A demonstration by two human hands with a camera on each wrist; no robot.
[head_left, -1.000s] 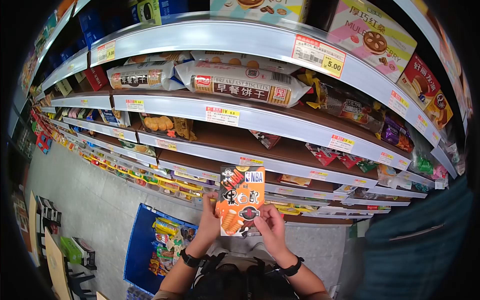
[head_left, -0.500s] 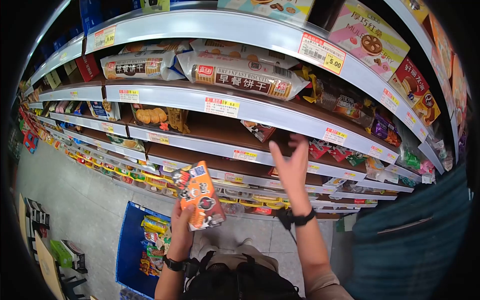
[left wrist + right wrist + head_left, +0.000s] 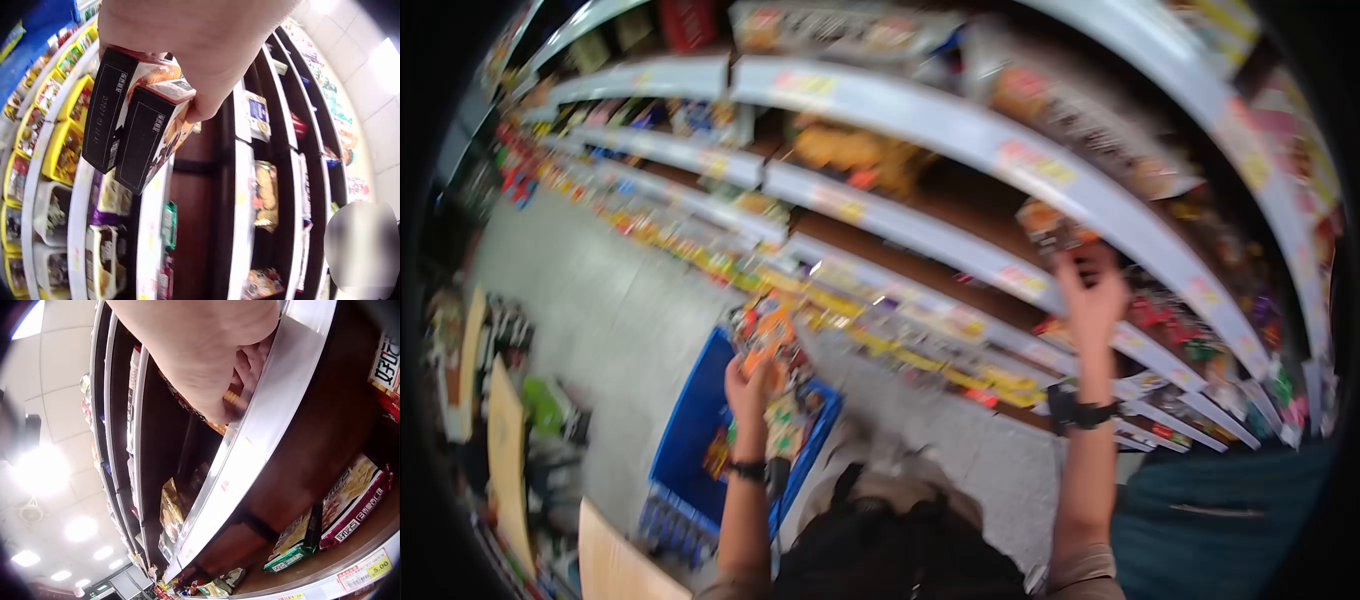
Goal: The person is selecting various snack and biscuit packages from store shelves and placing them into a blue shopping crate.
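Note:
My left hand [image 3: 747,388] grips two snack boxes held together, low over the blue basket in the head view. Their fronts show orange [image 3: 774,335]. In the left wrist view the black end of one box [image 3: 103,112] stands beside that of the other box [image 3: 142,140], with my thumb along the side. Reaching to a shelf, my right hand [image 3: 1092,290] has its fingers curled round an orange-and-dark snack pack [image 3: 1050,225]. The right wrist view shows a strip of that pack [image 3: 215,427] under my hand; the rest is hidden behind fingers and shelf edge.
A blue basket [image 3: 685,415] with packaged snacks stands on the floor at left. White shelf edges [image 3: 920,235] run across in front. Bagged biscuits [image 3: 855,150] lie left of my right hand. A dark teal garment [image 3: 1220,530] is close at right, wooden boards [image 3: 508,450] at left.
My right hand let go of the front box, then reached up right to a snack pack on the shelf. The left hand kept the boxes and lowered them towards the basket; the view swung left.

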